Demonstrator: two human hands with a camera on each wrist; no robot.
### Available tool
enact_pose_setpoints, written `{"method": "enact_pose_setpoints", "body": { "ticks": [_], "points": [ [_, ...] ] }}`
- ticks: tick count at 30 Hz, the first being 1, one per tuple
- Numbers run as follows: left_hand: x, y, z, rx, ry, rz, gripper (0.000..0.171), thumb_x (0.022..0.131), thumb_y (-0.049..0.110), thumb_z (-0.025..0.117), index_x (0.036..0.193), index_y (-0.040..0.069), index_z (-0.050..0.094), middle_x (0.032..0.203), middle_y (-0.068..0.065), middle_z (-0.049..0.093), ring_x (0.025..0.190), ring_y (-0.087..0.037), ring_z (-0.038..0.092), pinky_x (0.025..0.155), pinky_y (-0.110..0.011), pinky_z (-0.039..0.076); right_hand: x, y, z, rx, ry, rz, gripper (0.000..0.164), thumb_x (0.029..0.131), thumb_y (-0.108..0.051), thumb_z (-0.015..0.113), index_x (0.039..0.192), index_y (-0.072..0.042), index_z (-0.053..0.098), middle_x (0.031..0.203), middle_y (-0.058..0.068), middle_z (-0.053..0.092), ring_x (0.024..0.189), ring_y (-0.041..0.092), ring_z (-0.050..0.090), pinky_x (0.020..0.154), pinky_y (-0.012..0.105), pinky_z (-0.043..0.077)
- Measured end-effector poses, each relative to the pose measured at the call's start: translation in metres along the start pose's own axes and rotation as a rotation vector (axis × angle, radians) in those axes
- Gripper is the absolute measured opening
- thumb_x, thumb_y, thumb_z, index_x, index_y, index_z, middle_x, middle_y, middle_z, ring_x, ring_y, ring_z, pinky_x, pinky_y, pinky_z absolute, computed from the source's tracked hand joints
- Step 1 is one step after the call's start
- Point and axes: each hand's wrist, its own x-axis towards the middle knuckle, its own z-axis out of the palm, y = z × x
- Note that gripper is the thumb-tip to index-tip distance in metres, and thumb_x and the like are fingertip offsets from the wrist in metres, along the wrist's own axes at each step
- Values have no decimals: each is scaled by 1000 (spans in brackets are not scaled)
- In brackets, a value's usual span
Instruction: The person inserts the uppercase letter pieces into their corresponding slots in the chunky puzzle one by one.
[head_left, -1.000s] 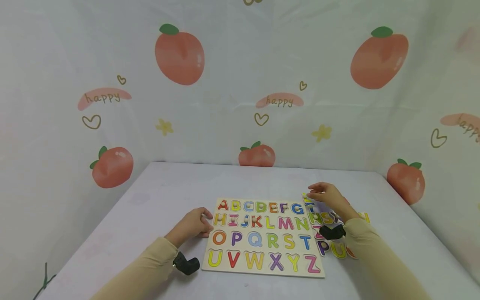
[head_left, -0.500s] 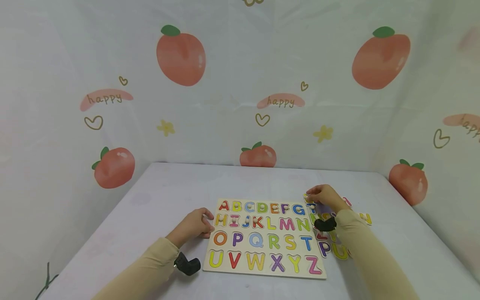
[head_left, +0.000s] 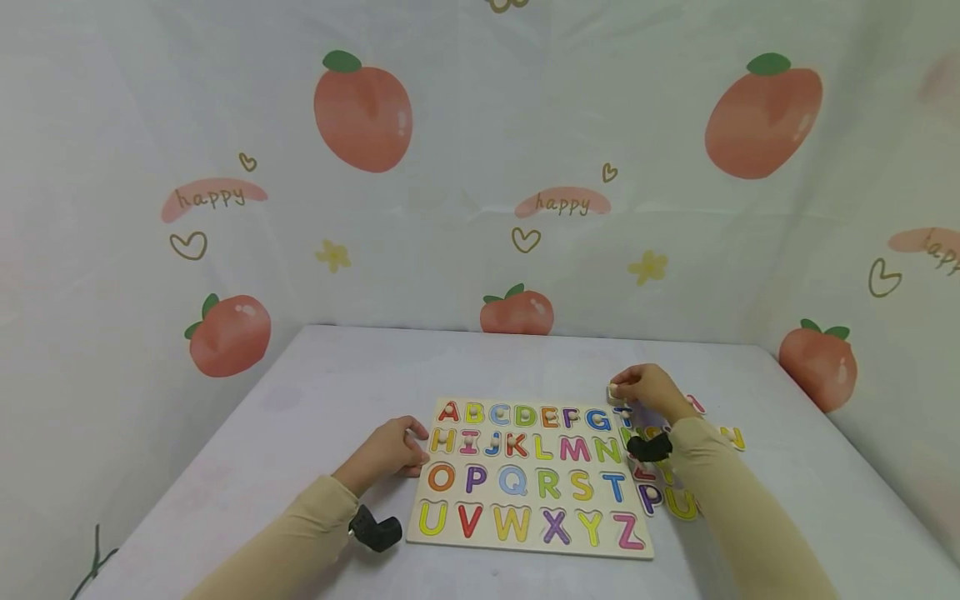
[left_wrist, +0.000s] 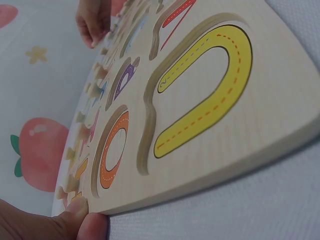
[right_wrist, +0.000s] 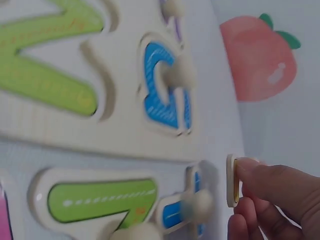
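In the head view, the wooden alphabet puzzle board [head_left: 525,462] lies flat on the table. My left hand [head_left: 386,450] holds the board's left edge; the left wrist view has its thumb [left_wrist: 77,206] on the rim and a finger against the side. Past the board's upper right corner, my right hand [head_left: 651,390] pinches a small wooden letter piece [head_left: 615,393]. The right wrist view shows this letter piece [right_wrist: 231,182] edge-on, upright, with a strip of yellow on its face; which letter it is stays hidden. Knobbed pieces fill the top row and H to K.
Loose letter pieces lie right of the board, partly under my right forearm: a blue T [head_left: 622,414], a purple P [head_left: 650,498], a yellow U [head_left: 681,504], a yellow piece [head_left: 732,437] and several others. A fruit-printed white curtain [head_left: 450,250] hangs behind the table.
My right hand has closed its fingertips on the yellow letter piece above the T and turned it up off its flat position. The left hand and the board stay in place.
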Motion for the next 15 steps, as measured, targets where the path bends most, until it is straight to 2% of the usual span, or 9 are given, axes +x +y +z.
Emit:
{"method": "enact_pose_setpoints", "body": {
  "ticks": [7, 11, 15],
  "points": [
    [2, 0, 0, -6, -3, -5, 32, 82, -2, 72, 110, 1, 57, 80, -8, 60, 60, -12, 61, 56, -23, 55, -7, -25, 0, 65, 17, -135, 28, 90, -24, 69, 107, -2, 67, 95, 8, 71, 90, 27, 63, 87, 43, 49],
    [2, -1, 0, -1, -3, -2, 32, 82, -2, 72, 110, 1, 57, 80, -8, 60, 60, -13, 61, 56, -23, 55, -19, -49, 14, 91, -15, -203, 23, 89, -20, 71, 103, -3, 68, 90, 7, 71, 88, 27, 66, 85, 40, 52],
    [2, -2, 0, 1, -2, 2, 32, 82, -2, 72, 110, 0, 56, 80, -8, 60, 60, -13, 60, 56, -23, 55, -33, -70, 37, 113, -68, -209, 17, 86, -17, 73, 98, -5, 69, 84, 5, 68, 81, 21, 65, 78, 33, 54]
  ]
}}
